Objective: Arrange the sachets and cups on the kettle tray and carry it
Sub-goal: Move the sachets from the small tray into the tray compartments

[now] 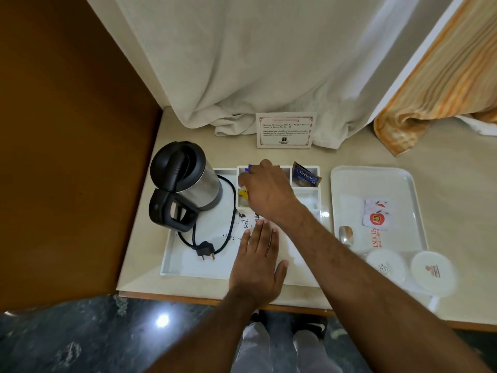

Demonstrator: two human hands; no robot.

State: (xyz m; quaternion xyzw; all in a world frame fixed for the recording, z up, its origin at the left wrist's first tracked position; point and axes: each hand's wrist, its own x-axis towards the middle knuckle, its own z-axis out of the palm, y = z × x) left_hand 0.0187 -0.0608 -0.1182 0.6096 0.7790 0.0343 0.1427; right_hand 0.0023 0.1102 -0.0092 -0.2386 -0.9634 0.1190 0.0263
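Note:
A white kettle tray (188, 267) holds a steel kettle with a black lid (185, 181), its black cord and plug (205, 251), and small compartments at its back. My right hand (266, 189) reaches into the back left compartments, fingers closed on a purple sachet (249, 168); a yellow sachet (243, 193) shows under it. A blue Tetley tea sachet (306, 175) stands in the back right compartment. My left hand (259, 262) lies flat, palm down, on the tray floor. Two capped white cups (386, 266) (433, 273) and sugar sachets (376, 216) are on a second tray (347, 184) at the right.
Dark crumbs (243, 223) are scattered on the kettle tray. A spoon (346, 234) lies on the right tray. A printed card (284, 130) stands at the back against white and orange-striped curtains. A brown wall closes the left side. The counter's front edge is near me.

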